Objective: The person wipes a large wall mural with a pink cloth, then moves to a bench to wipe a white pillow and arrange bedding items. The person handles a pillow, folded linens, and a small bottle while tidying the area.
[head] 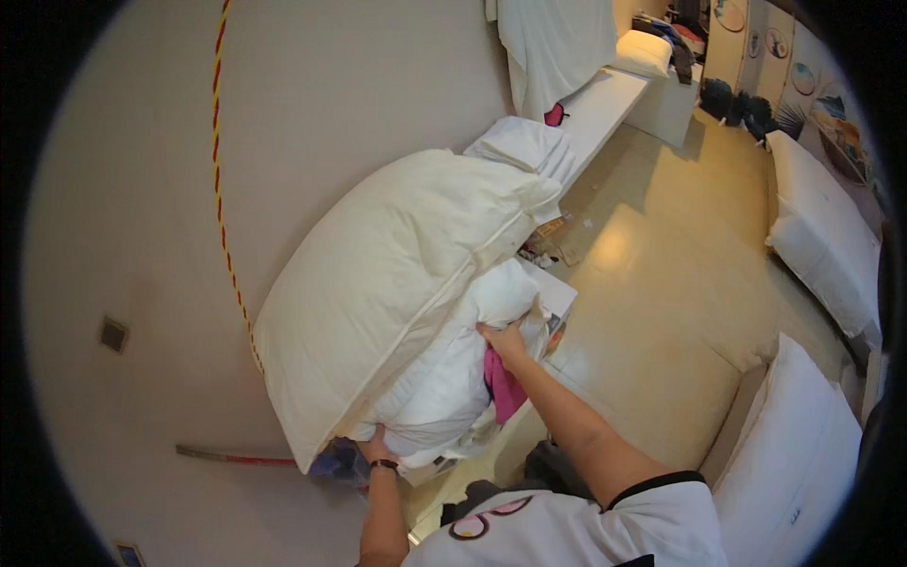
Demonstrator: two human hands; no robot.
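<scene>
A big cream cushion or pillow (382,255) leans against the wall on top of a pile. Below it lies a white pillow or bundle of bedding (439,397), bulging toward me. My left hand (378,445), with a dark band at the wrist, grips the bundle's near left end, its fingers partly hidden under the fabric. My right hand (504,341) clasps the same bundle at its right end, fingertips sunk into the cloth. A bright pink cloth (504,386) hangs just under my right hand.
Folded white linen (521,142) rests on a white bench (602,103) beyond the cushion. A yellow-and-red rope (217,170) hangs down the wall. Loose items (549,244) lie on the tiled floor (659,283) beside the bench. White-covered cushions (786,453) stand to the right.
</scene>
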